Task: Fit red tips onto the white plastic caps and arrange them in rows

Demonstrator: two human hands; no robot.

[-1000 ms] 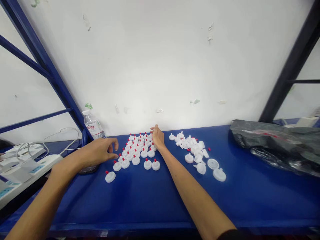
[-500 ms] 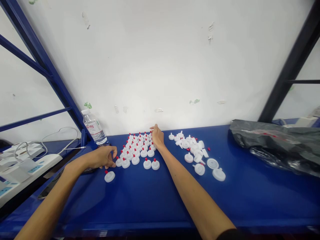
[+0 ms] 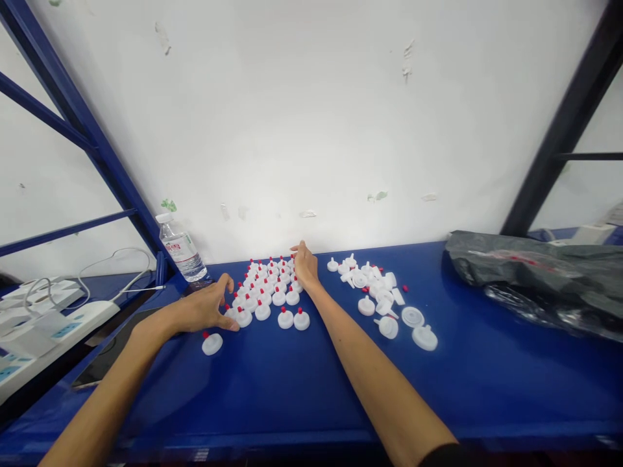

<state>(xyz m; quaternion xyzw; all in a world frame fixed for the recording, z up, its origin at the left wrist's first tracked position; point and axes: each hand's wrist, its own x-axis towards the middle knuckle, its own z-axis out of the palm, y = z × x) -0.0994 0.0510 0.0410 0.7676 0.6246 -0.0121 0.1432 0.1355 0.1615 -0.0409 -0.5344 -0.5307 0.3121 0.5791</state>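
Observation:
White round caps with red-tipped spouts [image 3: 263,311] stand in a tight group on the blue table, between my hands. At the group's left edge, my left hand [image 3: 204,308] curves with thumb and fingers apart, its thumb beside the front-left caps. My right hand [image 3: 305,267] rests along the far right edge of the group, its fingers stretched toward the wall; part of the row is hidden behind it. One red-tipped cap [image 3: 212,344] sits alone, tilted, in front of my left hand. Two more red-tipped caps [image 3: 301,319] stand side by side just before the group.
Loose white caps and spout pieces [image 3: 384,299] with small red tips lie in a pile to the right. A water bottle [image 3: 181,250] stands back left, near a dark flat device [image 3: 109,357] and a power strip [image 3: 92,318]. A dark plastic bag [image 3: 525,285] lies at right.
My left hand has moved slightly to the right, and its thumb and fingers have spread wider around the group's left edge. The right hand stays in place.

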